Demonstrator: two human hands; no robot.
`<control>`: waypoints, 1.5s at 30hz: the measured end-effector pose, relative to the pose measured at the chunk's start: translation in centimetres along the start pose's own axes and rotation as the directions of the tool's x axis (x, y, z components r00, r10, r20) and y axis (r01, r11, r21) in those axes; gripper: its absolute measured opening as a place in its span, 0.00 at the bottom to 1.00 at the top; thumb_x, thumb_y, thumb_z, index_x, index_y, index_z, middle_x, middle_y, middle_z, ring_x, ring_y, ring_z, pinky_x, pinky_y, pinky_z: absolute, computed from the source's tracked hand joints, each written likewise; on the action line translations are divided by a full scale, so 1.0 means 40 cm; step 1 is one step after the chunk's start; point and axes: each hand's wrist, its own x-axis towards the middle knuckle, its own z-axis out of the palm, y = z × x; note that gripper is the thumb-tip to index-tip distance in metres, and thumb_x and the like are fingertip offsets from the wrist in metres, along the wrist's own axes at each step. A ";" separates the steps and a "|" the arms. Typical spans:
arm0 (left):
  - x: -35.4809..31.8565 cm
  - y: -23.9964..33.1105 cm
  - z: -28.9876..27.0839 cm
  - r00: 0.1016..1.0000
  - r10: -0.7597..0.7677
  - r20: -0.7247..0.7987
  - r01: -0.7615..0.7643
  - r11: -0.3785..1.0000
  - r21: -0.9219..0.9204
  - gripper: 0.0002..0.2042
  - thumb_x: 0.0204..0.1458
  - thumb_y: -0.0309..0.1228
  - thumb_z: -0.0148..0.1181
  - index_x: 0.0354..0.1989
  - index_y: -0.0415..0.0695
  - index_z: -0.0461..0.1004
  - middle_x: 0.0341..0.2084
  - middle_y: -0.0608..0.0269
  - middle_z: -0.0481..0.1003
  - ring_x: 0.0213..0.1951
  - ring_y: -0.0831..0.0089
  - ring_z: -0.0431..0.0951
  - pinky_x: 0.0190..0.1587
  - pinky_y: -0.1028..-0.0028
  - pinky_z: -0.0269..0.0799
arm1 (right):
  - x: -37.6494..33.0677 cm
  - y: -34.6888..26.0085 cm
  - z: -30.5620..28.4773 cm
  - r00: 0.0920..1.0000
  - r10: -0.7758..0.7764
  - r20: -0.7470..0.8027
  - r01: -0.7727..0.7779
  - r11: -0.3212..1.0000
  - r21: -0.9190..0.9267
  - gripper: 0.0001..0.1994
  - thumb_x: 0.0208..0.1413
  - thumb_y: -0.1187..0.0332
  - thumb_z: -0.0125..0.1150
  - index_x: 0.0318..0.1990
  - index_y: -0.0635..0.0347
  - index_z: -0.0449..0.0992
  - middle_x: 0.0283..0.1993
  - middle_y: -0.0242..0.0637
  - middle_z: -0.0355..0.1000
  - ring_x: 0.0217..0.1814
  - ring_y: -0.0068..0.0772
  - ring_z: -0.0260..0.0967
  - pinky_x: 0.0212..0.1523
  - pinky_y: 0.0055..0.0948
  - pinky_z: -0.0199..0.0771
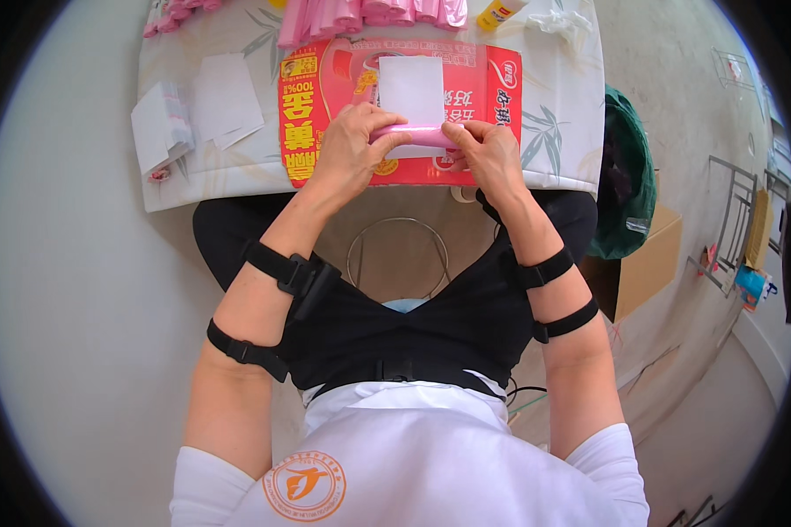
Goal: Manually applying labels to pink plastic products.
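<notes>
Between my two hands lies a pink plastic roll [424, 135], held level across a white sheet of paper [411, 88]. My left hand [358, 145] closes round the roll's left end, thumb and fingers on either side. The other end is pinched by my right hand [488, 156]. Beneath the paper is a flattened red cardboard piece [343, 114] with yellow and white print. A strip of the paper shows below the roll, on the side toward me.
More pink rolls [369, 16] are heaped at the table's far side, near a yellow glue bottle [501, 12] and crumpled clear plastic [561, 26]. White paper sheets [226, 101] and a paper stack [163, 132] lie left. A green-lined bin [628, 176] and cardboard box [650, 263] stand right.
</notes>
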 end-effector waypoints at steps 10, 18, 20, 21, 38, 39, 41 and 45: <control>0.001 -0.022 0.024 0.997 0.045 -0.062 -0.044 0.999 0.014 0.13 0.44 0.34 0.67 0.38 0.42 0.79 0.32 0.61 0.76 0.37 0.66 0.73 0.41 0.71 0.68 | 0.008 -0.015 0.022 0.980 -0.041 -0.193 0.043 0.999 0.011 0.13 0.47 0.69 0.67 0.30 0.75 0.73 0.21 0.45 0.73 0.19 0.34 0.75 0.17 0.26 0.73; 0.019 -0.020 0.021 0.968 0.202 -0.151 -0.174 0.969 0.177 0.10 0.41 0.35 0.67 0.33 0.46 0.82 0.28 0.64 0.74 0.38 0.66 0.70 0.44 0.68 0.66 | 0.019 -0.042 0.010 0.974 -0.168 -0.151 0.101 0.921 -0.375 0.15 0.44 0.68 0.70 0.29 0.71 0.70 0.22 0.45 0.72 0.21 0.39 0.74 0.23 0.31 0.73; 0.021 -0.019 0.020 0.969 0.203 -0.140 -0.168 0.960 0.225 0.10 0.41 0.36 0.67 0.32 0.47 0.82 0.27 0.66 0.73 0.37 0.66 0.70 0.43 0.68 0.65 | 0.020 -0.034 0.008 0.952 -0.277 -0.132 0.153 0.800 -0.580 0.15 0.43 0.68 0.70 0.29 0.69 0.70 0.24 0.44 0.72 0.24 0.40 0.73 0.26 0.32 0.73; 0.022 -0.018 0.019 0.972 0.199 -0.128 -0.158 0.948 0.276 0.10 0.40 0.36 0.67 0.31 0.48 0.82 0.27 0.67 0.72 0.36 0.67 0.69 0.42 0.68 0.65 | 0.016 -0.026 0.009 0.884 -0.420 -0.206 0.197 0.735 -0.649 0.14 0.43 0.67 0.70 0.30 0.67 0.71 0.27 0.42 0.71 0.27 0.41 0.72 0.28 0.33 0.72; 0.012 0.016 0.027 0.982 0.089 -0.165 -0.044 0.965 0.260 0.09 0.41 0.36 0.67 0.29 0.47 0.79 0.27 0.66 0.72 0.28 0.66 0.76 0.31 0.70 0.69 | -0.033 0.083 0.039 0.408 -0.835 0.370 0.580 -0.076 -0.811 0.09 0.41 0.70 0.55 0.33 0.61 0.71 0.28 0.32 0.60 0.29 0.28 0.63 0.25 0.25 0.62; 0.013 0.017 0.025 0.988 0.055 -0.147 -0.017 0.967 0.253 0.08 0.41 0.35 0.67 0.28 0.47 0.79 0.26 0.66 0.72 0.28 0.66 0.76 0.31 0.70 0.69 | -0.031 0.073 0.040 0.378 -0.835 0.399 0.588 -0.116 -0.800 0.09 0.41 0.70 0.55 0.33 0.61 0.72 0.27 0.32 0.60 0.29 0.28 0.63 0.25 0.25 0.62; 0.013 0.019 0.023 0.986 0.060 -0.153 -0.019 0.967 0.256 0.08 0.41 0.35 0.67 0.28 0.47 0.79 0.25 0.66 0.72 0.27 0.66 0.76 0.30 0.70 0.69 | -0.034 0.050 0.043 0.390 -0.833 0.393 0.569 -0.117 -0.814 0.10 0.41 0.69 0.55 0.33 0.61 0.72 0.28 0.32 0.60 0.30 0.28 0.63 0.25 0.26 0.63; 0.014 0.026 0.020 0.988 0.030 -0.151 0.009 0.969 0.246 0.08 0.41 0.35 0.67 0.28 0.48 0.80 0.25 0.67 0.72 0.27 0.67 0.76 0.30 0.70 0.69 | -0.081 0.025 0.064 0.682 -0.730 -0.039 0.559 0.555 -0.617 0.07 0.50 0.66 0.56 0.28 0.60 0.72 0.26 0.36 0.66 0.30 0.30 0.69 0.29 0.27 0.67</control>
